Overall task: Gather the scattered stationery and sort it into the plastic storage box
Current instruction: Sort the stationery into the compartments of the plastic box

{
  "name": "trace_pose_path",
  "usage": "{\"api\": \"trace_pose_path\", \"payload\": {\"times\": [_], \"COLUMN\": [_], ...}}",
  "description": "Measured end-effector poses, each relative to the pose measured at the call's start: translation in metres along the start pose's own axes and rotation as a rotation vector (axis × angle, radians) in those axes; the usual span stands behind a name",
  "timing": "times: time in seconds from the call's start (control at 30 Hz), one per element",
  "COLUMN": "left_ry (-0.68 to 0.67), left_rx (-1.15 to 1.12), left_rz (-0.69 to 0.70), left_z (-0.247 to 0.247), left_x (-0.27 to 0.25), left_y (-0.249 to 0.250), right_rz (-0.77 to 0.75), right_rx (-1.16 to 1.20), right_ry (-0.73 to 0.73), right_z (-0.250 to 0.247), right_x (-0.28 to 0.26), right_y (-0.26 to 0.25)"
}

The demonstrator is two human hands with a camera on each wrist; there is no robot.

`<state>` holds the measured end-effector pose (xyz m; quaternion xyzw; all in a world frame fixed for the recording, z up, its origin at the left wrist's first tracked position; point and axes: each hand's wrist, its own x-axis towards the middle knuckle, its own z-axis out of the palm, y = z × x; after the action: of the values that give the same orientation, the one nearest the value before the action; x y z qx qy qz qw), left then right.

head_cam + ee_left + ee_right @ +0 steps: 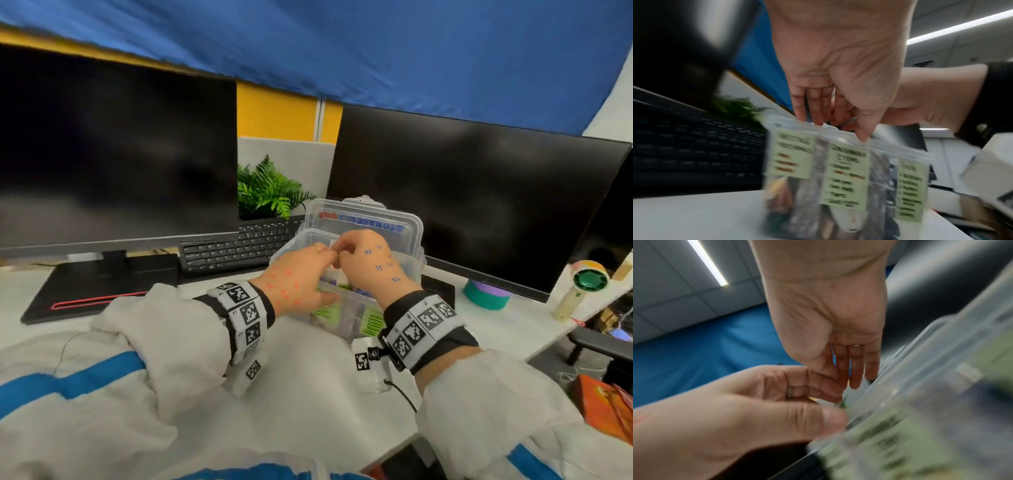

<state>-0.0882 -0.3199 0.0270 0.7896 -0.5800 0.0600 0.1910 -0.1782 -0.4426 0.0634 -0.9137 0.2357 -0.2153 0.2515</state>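
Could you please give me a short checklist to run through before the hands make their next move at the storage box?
1. Clear plastic storage box stands on the white desk: ok.
2. Its clear lid is raised at the back, leaving the box open: ok.
3. Green paper labels on the front wall readable for sorting: cannot tell, blurred; only "Tools" is clear.
4. Left hand and right hand meet over the box opening: ok.
5. What the fingertips hold between them: cannot tell, hidden and blurred.
6. Stationery left scattered on the desk: cannot tell; none shows on the visible part.
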Motion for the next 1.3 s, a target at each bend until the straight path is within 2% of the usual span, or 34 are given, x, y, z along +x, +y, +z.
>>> {"api": "trace_pose_path", "payload": {"times": [0.07,0.2,0.3,0.43,0.6,0.7,0.77,0.93,1.03,1.17,1.3], "left_ry": [0.039,0.047,-0.003,-0.005,-0.023,-0.114,-0.177,-0.144,-0.123,-0.093,-0.150], "left_rx": [-0.004,0.062,0.105,0.147,0.228,0.255,0.234,0.159,0.174,0.143,0.135], "left_rz": [-0.103,-0.283,-0.439,-0.737,-1.144,-1.377,-1.475,-1.496,-1.481,-1.490,-1.494], "left_z": [-0.013,-0.045,-0.071,-0.103,-0.139,-0.151,-0.155,-0.155,-0.156,-0.158,-0.155], "left_x": [-0.024,-0.094,-0.161,-0.255,-0.372,-0.428,-0.456,-0.497,-0.505,-0.502,-0.496], "left_y": [-0.018,-0.064,-0.102,-0.145,-0.180,-0.192,-0.196,-0.202,-0.205,-0.214,-0.220], "right_rz": [-0.077,-0.212,-0.324,-0.461,-0.518,-0.500,-0.498,-0.485,-0.549,-0.629,-0.572], "right_rx": [0.082,0.210,0.232,0.301,0.310,0.326,0.336,0.226,0.000,-0.181,-0.197], "right_ry": [0.011,-0.112,-0.285,-0.541,-0.752,-0.815,-0.842,-0.866,-0.832,-0.646,-0.510], "right_z": [0.024,0.094,0.149,0.215,0.287,0.322,0.342,0.378,0.399,0.403,0.404], "right_x": [0.001,-0.003,-0.016,-0.035,-0.060,-0.065,-0.064,-0.063,-0.060,-0.059,-0.057], "right_y": [-0.029,-0.091,-0.138,-0.192,-0.248,-0.278,-0.296,-0.338,-0.357,-0.369,-0.371]}}
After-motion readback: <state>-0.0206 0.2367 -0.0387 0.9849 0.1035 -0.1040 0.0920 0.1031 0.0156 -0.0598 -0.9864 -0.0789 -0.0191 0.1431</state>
